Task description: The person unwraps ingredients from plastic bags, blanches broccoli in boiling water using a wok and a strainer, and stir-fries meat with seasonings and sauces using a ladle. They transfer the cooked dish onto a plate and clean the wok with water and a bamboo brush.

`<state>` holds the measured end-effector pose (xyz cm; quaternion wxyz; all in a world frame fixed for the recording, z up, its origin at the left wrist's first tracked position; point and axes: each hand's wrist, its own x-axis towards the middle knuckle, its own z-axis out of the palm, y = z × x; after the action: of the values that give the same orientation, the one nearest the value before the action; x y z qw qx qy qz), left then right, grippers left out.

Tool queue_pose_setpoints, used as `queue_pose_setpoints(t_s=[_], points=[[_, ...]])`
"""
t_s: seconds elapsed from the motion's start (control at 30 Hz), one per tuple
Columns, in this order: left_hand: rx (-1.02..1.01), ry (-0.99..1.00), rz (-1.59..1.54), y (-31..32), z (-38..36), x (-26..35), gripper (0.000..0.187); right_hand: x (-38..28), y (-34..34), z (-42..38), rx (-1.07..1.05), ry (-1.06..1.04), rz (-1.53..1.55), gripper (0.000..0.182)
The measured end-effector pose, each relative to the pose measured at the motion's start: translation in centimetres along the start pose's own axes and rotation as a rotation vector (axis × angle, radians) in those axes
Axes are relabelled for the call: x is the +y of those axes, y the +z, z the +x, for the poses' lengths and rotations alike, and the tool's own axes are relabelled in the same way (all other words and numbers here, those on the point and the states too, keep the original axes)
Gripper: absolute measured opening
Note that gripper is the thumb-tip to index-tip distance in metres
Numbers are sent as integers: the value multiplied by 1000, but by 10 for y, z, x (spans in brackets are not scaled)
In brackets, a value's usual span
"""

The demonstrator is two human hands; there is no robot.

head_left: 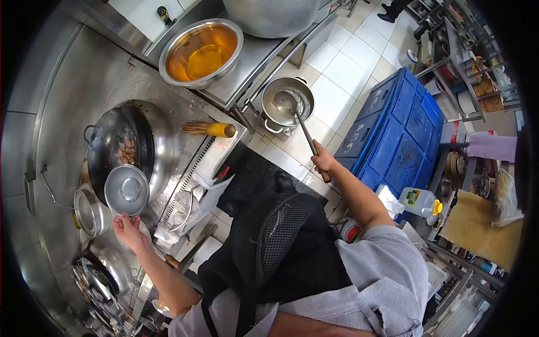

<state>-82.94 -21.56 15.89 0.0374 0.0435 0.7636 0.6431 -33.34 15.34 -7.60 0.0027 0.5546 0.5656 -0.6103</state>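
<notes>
My left hand (pixel 130 229) grips the near rim of a grey metal bowl (pixel 114 194), tilted over the near side of the wok. Inside the black wok (pixel 106 132) lie some brown chopped pieces (pixel 127 150), perhaps meat. Out to the other side, my right hand (pixel 322 157) is closed around the wooden-ended handle of a long ladle (pixel 305 130). The ladle's head rests inside a two-handled metal pot (pixel 307 92); what the pot holds is hard to make out.
A basin (pixel 236 48) of amber liquid stands on the counter ahead. A bamboo brush (pixel 220 130) lies on the stove edge. Beside the wok is a strainer (pixel 92 212). Blue lidded bins (pixel 387 123) stand at right, near a plastic bottle (pixel 418 202).
</notes>
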Motion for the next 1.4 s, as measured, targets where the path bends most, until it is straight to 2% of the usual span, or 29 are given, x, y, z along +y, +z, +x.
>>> queue_pose_setpoints(t_s=[0.07,0.1,0.2,0.3,0.47,0.57,0.7,0.77,0.87,1.0,1.23,1.27,1.3,1.37,1.4], points=[[2,0,-4,8,-8,5,14,-11,-8,-6,-87,82,256,83],[-4,-1,-9,12,-10,7,13,-16,-12,-12,-92,80,255,83],[-30,9,-29,18,-2,3,13,-18,-19,-35,-140,84,596,81],[-45,17,-67,22,11,-1,14,-22,-23,-68,-118,42,749,79],[-62,-1,-152,23,48,-13,15,-61,-15,-145,-46,5,769,77],[-89,-3,-228,4,80,-30,14,-98,2,-205,10,36,776,76],[-23,-40,-311,-32,117,-46,13,-164,34,-288,-23,57,771,76],[19,-41,-360,-65,139,-64,14,-187,52,-314,-90,44,758,77],[159,-63,-418,-98,149,-58,13,-234,91,-331,-207,75,842,79],[262,-48,-525,-152,155,-40,11,-277,144,-291,-529,92,841,86],[359,25,-551,-237,129,-27,9,-372,263,-185,-837,-96,316,80],[366,17,-531,-245,119,-24,9,-385,279,-170,-770,-97,159,81],[393,30,-534,-252,110,-23,9,-385,295,-140,-726,-200,-36,82],[428,-5,-541,-263,86,-26,9,-395,321,-117,-501,-453,-664,81],[461,5,-497,-272,74,-33,9,-389,320,-99,-409,-769,-887,80]])
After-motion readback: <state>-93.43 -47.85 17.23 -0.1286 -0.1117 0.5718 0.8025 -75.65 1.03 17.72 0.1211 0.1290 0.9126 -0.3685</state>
